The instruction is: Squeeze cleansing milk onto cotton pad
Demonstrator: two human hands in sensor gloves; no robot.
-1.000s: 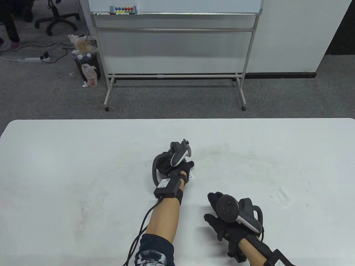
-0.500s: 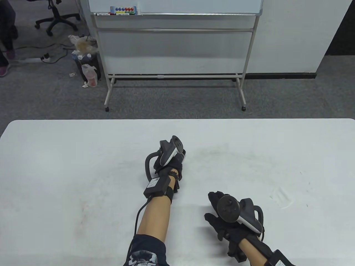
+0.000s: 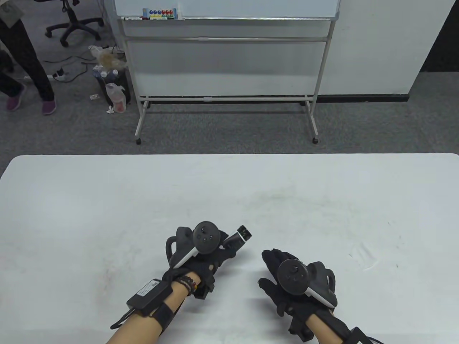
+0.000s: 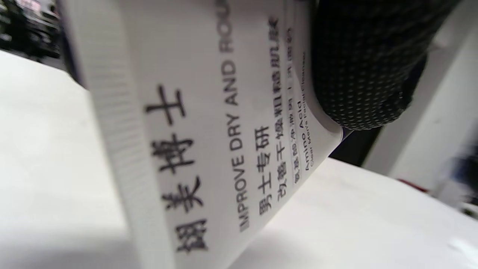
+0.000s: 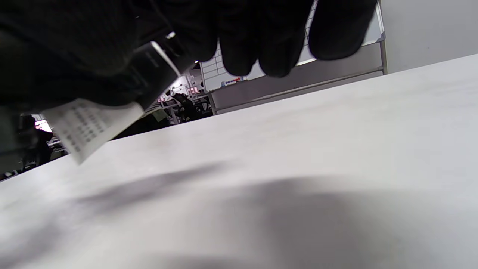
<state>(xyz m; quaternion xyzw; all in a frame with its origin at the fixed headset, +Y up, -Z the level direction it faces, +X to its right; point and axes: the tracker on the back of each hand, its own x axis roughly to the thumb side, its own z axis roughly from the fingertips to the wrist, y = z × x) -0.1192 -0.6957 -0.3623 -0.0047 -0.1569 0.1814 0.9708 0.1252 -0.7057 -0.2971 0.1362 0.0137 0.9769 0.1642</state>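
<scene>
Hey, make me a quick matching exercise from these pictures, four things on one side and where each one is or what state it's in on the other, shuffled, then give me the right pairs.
Things:
1. cleanser tube
2. right hand
3. whiteboard
4. left hand

Places or states:
A. stands on the carpet beyond the table's far edge
B. grips a tube over the table
C. held, its dark cap end pointing toward the far right
D. over the table with nothing visibly in it, fingers curled

Pairs: 1-C, 2-D, 3-A, 4-B
</scene>
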